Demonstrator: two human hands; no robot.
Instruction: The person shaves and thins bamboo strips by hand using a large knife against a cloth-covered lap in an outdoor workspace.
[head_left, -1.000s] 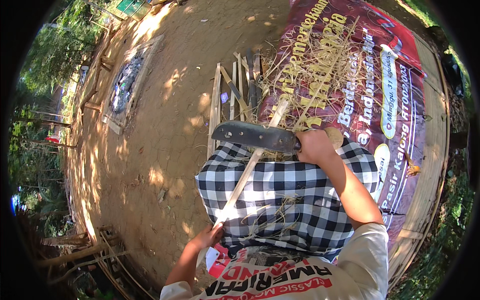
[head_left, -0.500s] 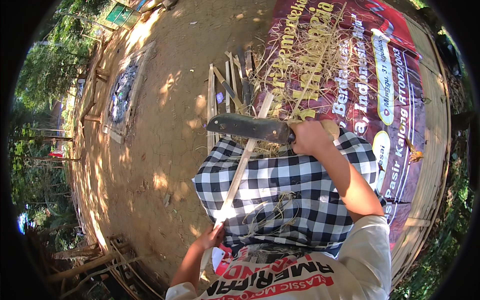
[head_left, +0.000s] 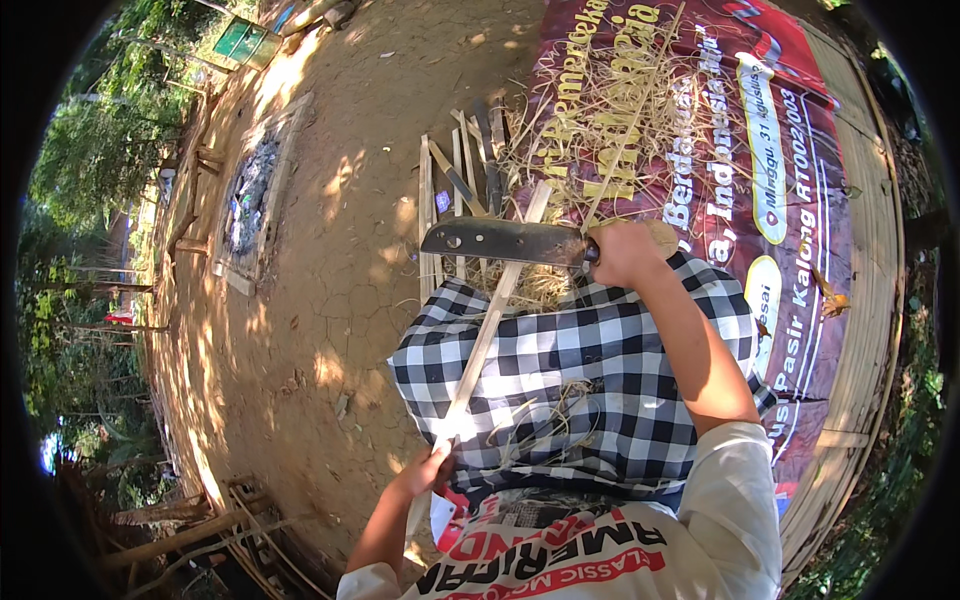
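A broad-bladed machete (head_left: 505,243) lies across a pale, flat strip of bamboo or wood (head_left: 492,318). My right hand (head_left: 627,254) is closed around its handle, and the blade points left. The strip slants over the black-and-white checked cloth (head_left: 600,375) on my lap, its far end beyond the blade. Near the cloth's left corner, my left hand (head_left: 428,470) is closed on the strip's near part. Thin curled shavings (head_left: 560,410) lie on the cloth.
Several sticks (head_left: 427,200) lie on the dirt ahead, with another blade (head_left: 458,185) among them. A dark red banner (head_left: 700,270) covered with shavings spreads at right, over a bamboo platform (head_left: 860,330). Ashes fill a framed pit (head_left: 252,195) at far left; a green drum (head_left: 245,42) stands behind.
The machete and my right hand have shifted slightly to the right and a little away from me along the strip. My left hand keeps its hold.
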